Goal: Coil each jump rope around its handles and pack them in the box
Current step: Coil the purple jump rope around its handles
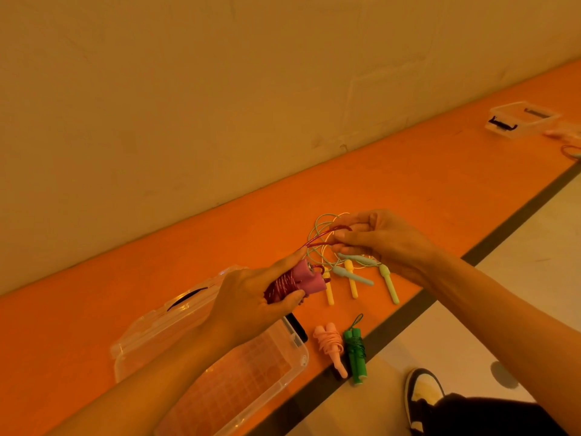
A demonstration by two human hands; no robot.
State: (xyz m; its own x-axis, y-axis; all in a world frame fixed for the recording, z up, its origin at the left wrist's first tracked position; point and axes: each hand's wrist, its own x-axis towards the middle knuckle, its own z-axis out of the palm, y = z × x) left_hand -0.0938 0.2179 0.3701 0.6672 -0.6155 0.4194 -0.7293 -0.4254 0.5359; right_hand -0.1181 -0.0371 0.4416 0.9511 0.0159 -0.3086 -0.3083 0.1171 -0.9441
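Rope under work, the red jump rope (279, 289), is showing a glittery dark-red cord wound in several turns around its two pink handles (306, 278). These are lying side by side, with a grey cap showing at one end. A loose loop of the same cord is running up and to the right from the bundle.

The bundle is being held in the air above the orange ledge (408, 171), over the far end of the clear box (303, 360). The left hand (251, 297) is gripping it, fingers and thumb curled round the coiled part, forearm reaching in from the lower left. The right hand (380, 237) is pinching the far end of the loose loop between thumb and fingers, forearm coming in from the lower right. The two hands are sitting apart with the loop spanning the gap between them.

The box is sitting open near the front edge of the ledge, its lid (147, 328) lying just behind it toward the wall. Right of the box, by the front edge, a coiled pink rope (331, 346) and a coiled green rope (355, 352) are lying side by side. Farther back, beneath the right hand, loose pastel ropes (350, 278) with yellow, blue and light-green handles are lying tangled. A second clear box (518, 119) is standing far along the ledge to the right. A black-and-white shoe (423, 391) is showing on the floor below the front edge.
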